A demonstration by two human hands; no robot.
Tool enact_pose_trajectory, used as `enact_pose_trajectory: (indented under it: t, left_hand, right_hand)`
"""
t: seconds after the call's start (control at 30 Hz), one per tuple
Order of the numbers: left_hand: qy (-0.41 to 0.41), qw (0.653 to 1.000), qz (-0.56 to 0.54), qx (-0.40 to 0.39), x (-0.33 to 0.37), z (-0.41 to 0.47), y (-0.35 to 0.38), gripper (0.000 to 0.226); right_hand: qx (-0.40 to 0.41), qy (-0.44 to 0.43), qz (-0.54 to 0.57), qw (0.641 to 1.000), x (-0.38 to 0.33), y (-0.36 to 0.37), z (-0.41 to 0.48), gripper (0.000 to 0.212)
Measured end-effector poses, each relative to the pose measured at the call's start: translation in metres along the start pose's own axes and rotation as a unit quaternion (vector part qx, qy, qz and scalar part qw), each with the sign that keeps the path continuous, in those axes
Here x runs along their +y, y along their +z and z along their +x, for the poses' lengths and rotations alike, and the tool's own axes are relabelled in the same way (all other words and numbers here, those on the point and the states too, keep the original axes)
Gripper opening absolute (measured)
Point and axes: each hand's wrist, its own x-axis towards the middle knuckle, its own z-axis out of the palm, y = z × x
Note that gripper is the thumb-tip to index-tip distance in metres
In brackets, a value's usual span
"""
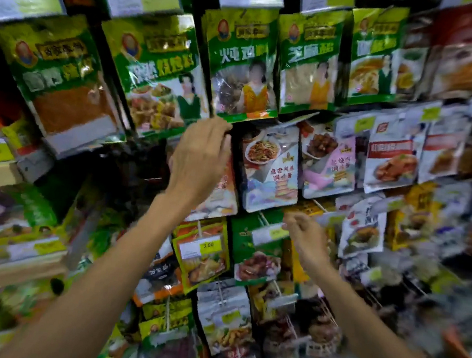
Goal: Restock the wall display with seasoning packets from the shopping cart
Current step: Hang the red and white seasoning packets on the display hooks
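Seasoning packet (224, 190) going up at centre of the wall display (138, 167)

It looks light, floppy and slick, best taken by its stiffer top seal. The left hand (198, 159) reaches up, fingers curled over that edge. The right hand (306, 236), lower right, has its fingertips drawn together; whether it holds anything is unclear.

Pkts (271, 168) edge-to-edge; dark gap (135, 166) left-ctr

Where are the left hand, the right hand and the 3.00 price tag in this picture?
left hand (198, 162): head view, back of the hand.
right hand (307, 238): head view, back of the hand.
3.00 price tag (201, 249): head view, middle of the label.
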Motion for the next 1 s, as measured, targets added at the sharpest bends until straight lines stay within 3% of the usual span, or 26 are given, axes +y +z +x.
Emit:
enact_pose_trajectory:
  t: [0.1, 0.2, 0.27, 0.37, 0.6, 1.0]
  left_hand:
    - [-0.090, 0.977, -0.165, -0.096, 0.061, -0.058, 0.043, 0.032]
    - [-0.216, 0.896, -0.309, -0.235, 0.125, -0.111, 0.091, 0.035]
    - [-0.234, 0.850, -0.354, -0.312, 0.170, -0.138, 0.123, 0.041]
    - [-0.250, 0.787, -0.418, -0.378, 0.239, -0.163, 0.162, 0.031]
    - [-0.258, 0.681, -0.464, -0.505, 0.398, -0.188, 0.237, 0.022]
    - [-0.085, 0.645, -0.442, -0.617, 0.570, -0.187, 0.368, 0.021]
  right_hand:
    - [0.058, 0.043, -0.016, 0.997, 0.045, -0.064, -0.037, 0.030]
    - [0.133, 0.098, 0.007, 0.986, 0.091, -0.126, -0.078, 0.022]
    - [0.180, 0.143, 0.015, 0.973, 0.120, -0.166, -0.107, 0.021]
    - [0.235, 0.190, 0.016, 0.953, 0.157, -0.220, -0.152, 0.022]
    - [0.353, 0.274, -0.013, 0.895, 0.225, -0.331, -0.195, 0.017]
    - [0.440, 0.410, -0.004, 0.799, 0.334, -0.456, -0.178, 0.017]
